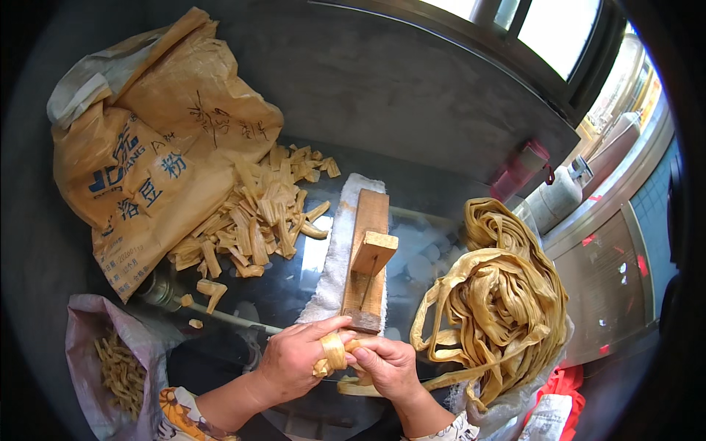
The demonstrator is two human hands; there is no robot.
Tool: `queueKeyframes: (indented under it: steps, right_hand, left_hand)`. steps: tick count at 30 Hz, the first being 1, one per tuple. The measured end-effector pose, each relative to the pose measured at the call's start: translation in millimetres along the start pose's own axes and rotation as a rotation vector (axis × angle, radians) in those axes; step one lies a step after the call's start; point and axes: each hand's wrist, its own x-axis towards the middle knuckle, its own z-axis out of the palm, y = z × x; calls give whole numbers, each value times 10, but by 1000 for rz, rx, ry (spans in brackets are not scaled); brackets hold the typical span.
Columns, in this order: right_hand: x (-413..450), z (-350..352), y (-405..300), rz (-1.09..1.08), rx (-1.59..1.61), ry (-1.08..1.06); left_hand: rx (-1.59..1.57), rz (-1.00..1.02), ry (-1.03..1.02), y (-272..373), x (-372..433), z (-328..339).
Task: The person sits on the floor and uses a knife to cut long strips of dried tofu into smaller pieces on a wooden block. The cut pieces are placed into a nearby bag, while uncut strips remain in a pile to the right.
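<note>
My left hand (295,355) holds a folded, yellowish strip of dried bean-curd-like material (333,351) near the table's front edge. Close on its right, my right hand (386,364) pinches the same strip between thumb and fingers. Just beyond both hands lies a wooden board (367,220) with an upright wooden block (376,248) and a thin metal rod or wire, all on a white towel (331,270). A long strip runs from near my right hand to a coiled heap of long strips (491,308) at the right. Short cut pieces (259,220) are piled left of the towel.
A large printed paper sack (165,143) leans at the back left. An open woven bag (83,342) of small twisted pieces stands at the front left. A pink-lidded clear container (518,171) sits at the back right, near a gas cylinder (557,193). Red cloth or plastic (571,386) lies lower right.
</note>
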Motion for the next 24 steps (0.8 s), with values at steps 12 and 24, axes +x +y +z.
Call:
queueKeyframes:
  steps: [12, 24]
  right_hand:
    - [-9, -103, 18, 221, -14, -242]
    - [32, -30, -92, 434, 152, -105]
  left_hand:
    - [-417, -53, 103, -32, 25, -202]
    - [-1066, -694, -201, -87, -74, -131]
